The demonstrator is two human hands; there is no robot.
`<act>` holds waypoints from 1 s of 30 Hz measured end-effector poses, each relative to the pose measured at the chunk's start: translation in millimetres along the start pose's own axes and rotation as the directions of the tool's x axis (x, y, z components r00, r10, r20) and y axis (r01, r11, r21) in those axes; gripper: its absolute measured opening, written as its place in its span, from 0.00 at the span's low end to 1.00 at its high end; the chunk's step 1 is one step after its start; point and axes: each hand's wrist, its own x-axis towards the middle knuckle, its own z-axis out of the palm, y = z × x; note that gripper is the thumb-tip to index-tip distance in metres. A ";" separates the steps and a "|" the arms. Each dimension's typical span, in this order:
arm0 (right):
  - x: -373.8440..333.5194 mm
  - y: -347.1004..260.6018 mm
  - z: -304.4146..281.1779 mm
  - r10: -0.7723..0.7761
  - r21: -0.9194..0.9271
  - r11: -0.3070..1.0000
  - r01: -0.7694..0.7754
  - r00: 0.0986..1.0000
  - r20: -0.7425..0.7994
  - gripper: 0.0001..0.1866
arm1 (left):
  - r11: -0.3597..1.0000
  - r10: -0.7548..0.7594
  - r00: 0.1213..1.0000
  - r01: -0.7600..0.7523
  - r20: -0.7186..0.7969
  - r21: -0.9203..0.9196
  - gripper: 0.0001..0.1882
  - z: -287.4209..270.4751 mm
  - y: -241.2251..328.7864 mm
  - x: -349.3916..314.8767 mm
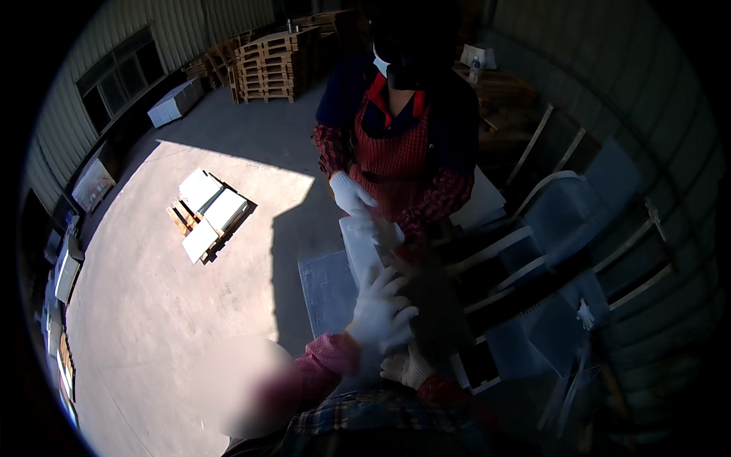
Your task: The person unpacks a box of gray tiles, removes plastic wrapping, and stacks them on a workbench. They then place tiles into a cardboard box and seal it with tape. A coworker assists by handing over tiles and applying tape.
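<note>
My left hand (378, 306), in a white glove, lies with its fingers spread at the near end of a pale flat panel (355, 242). My right hand (411, 368), also gloved, is close to my body in deep shade. Its fingers point to the left and look apart, with nothing visible in them. Beneath the pale panel is a grey-blue sheet (324, 286) that sticks out to the left. Across from me, a co-worker's white-gloved hands (352, 194) are at the far end of the panel. Dark shade hides the panel's right side.
The co-worker (396, 137) wears a red apron. On the sunlit floor at the left, white panels (227, 209) lie on a pallet. Wooden pallets (264, 68) are stacked at the back. Translucent sheets and pale frame bars (560, 209) crowd the right side.
</note>
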 end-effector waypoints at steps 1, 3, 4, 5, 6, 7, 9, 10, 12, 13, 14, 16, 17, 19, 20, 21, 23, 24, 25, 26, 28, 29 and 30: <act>7.2 -4.9 8.9 0.035 -0.030 0.999 -0.038 0.995 -0.090 0.41 | 0.999 -0.027 0.999 0.027 -0.026 0.026 0.14 -0.2 5.1 1.2; 71.0 -1.1 -27.4 0.110 0.381 0.885 -0.266 0.917 0.384 0.37 | 0.997 -0.064 0.998 0.064 0.024 0.031 0.16 -4.3 4.8 6.0; 99.3 6.2 -37.1 0.082 0.500 0.743 -0.445 0.802 0.592 0.34 | 0.988 -0.149 0.989 0.149 -0.011 0.036 0.19 -6.2 4.8 2.7; 102.3 6.8 -25.1 0.069 0.509 0.781 -0.361 0.861 0.504 0.30 | 0.968 -0.243 0.969 0.246 -0.052 0.049 0.23 -8.1 7.2 -3.8; 83.5 0.7 3.1 0.055 0.499 0.822 -0.276 0.909 0.412 0.27 | 0.937 -0.338 0.935 0.345 -0.103 0.060 0.27 -9.3 9.2 -13.0; 55.3 -9.1 36.6 0.031 0.471 0.862 -0.187 0.947 0.320 0.23 | 0.865 -0.491 0.871 0.491 -0.031 0.103 0.45 -6.8 8.5 -26.2; 62.0 -19.7 34.1 -0.020 0.453 0.886 -0.100 0.967 0.254 0.22 | 0.632 -0.762 0.647 0.751 0.023 -0.192 0.51 -2.0 23.3 -18.4; 75.2 -19.5 23.9 -0.037 0.441 0.895 -0.072 0.971 0.234 0.22 | 0.455 -0.859 0.505 0.827 0.081 -0.330 0.54 1.1 29.7 -17.3; 105.7 -8.2 4.1 -0.034 0.416 0.908 -0.058 0.977 0.209 0.21 | 0.343 -0.914 0.383 0.904 0.130 -0.254 0.60 -0.1 33.5 -23.0; 120.4 -3.5 -10.8 -0.045 0.400 0.916 -0.034 0.981 0.187 0.20 | 0.237 -0.937 0.288 0.939 0.195 -0.248 0.61 -11.8 39.6 -14.9; 132.8 2.5 -25.9 -0.050 0.386 0.922 -0.021 0.984 0.173 0.20 | 0.132 -0.947 0.193 0.962 0.257 -0.239 0.61 -19.2 43.6 -10.0; 154.9 10.6 -54.1 -0.053 0.378 0.926 -0.015 0.985 0.167 0.20 | 0.109 -0.953 0.168 0.966 0.252 -0.234 0.63 -30.8 39.4 -20.0; 170.6 17.4 -66.5 -0.038 0.386 0.922 -0.036 0.982 0.183 0.19 | 0.059 -0.958 0.124 0.967 0.257 -0.248 0.62 -43.2 39.2 -26.6; 208.7 23.4 -106.2 -0.009 0.479 0.867 -0.137 0.957 0.290 0.26 | -0.037 -0.950 0.017 0.985 0.311 -0.169 0.60 -65.5 26.0 -31.7; 224.8 33.6 -107.2 0.016 0.517 0.830 -0.208 0.936 0.350 0.31 | -0.062 -0.953 -0.019 0.989 0.301 -0.133 0.52 -74.5 12.3 -45.5; 182.1 39.9 -57.6 0.137 0.510 0.847 -0.146 0.989 0.055 0.32 | -0.150 -0.960 -0.121 0.983 0.251 -0.101 0.49 -79.5 1.6 -80.4; 143.3 44.6 -23.3 0.022 0.376 0.926 -0.023 1.000 0.006 0.34 | -0.204 -0.957 -0.170 0.970 0.233 -0.132 0.44 -75.8 -24.0 -136.5; 139.2 46.9 -6.9 -0.040 0.307 0.951 0.040 0.999 -0.006 0.35 | -0.218 -0.955 -0.170 0.957 0.243 -0.190 0.41 -73.4 -36.4 -174.2; 140.0 47.7 7.8 -0.030 0.295 0.955 0.034 0.999 -0.017 0.36 | -0.232 -0.951 -0.166 0.941 0.262 -0.247 0.39 -69.4 -52.2 -211.1; 139.6 48.3 15.6 -0.025 0.281 0.959 0.037 0.999 -0.045 0.38 | -0.264 -0.943 -0.169 0.902 0.286 -0.341 0.37 -57.4 -74.4 -250.7; 136.8 59.9 13.7 -0.106 0.203 0.972 0.120 0.991 -0.078 0.40 | -0.369 -0.902 -0.179 0.790 0.392 -0.489 0.33 -39.6 -91.6 -294.0; 141.3 67.9 13.4 -0.186 0.133 0.972 0.192 0.981 -0.058 0.41 | -0.454 -0.844 -0.135 0.694 0.519 -0.559 0.36 -47.9 -94.5 -298.0; 139.7 76.9 12.7 -0.257 0.056 0.964 0.258 0.966 -0.035 0.42 | -0.545 -0.803 -0.179 0.608 0.569 -0.578 0.39 -35.8 -105.0 -317.5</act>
